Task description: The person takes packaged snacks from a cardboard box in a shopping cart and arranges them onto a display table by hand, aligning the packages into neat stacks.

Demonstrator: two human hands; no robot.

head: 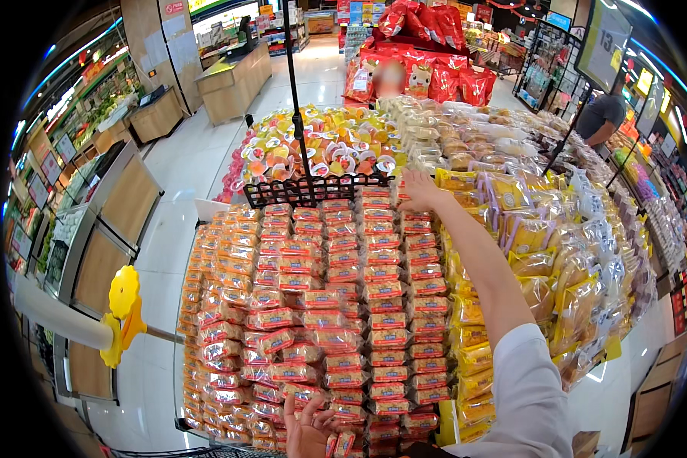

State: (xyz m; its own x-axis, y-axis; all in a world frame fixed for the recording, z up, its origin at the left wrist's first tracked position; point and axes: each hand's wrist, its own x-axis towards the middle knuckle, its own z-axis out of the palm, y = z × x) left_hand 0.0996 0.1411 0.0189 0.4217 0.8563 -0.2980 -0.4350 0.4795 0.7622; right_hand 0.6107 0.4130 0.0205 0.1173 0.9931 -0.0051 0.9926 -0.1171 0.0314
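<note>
My right hand (pixel 419 190) reaches to the far end of the display, its fingers resting on wrapped snack bars at the back of a column. The clear-wrapped snack bars (pixel 389 322) with red edges are stacked in several columns. Low in the picture, my left hand (pixel 310 432) is palm up with its fingers spread, and I see nothing in its palm. Two small upright packs (pixel 339 444) stand just right of it. Some bars (pixel 276 341) left of the middle lie askew on the stack.
A black plastic lattice divider (pixel 320 190) and pole separate the bars from jelly cups (pixel 320 143). Yellow bread packs (pixel 474 366) stand along the right. Red bags (pixel 446 77) are piled behind. At left is a pale post with yellow knobs (pixel 124 292). A person (pixel 602 117) stands at far right.
</note>
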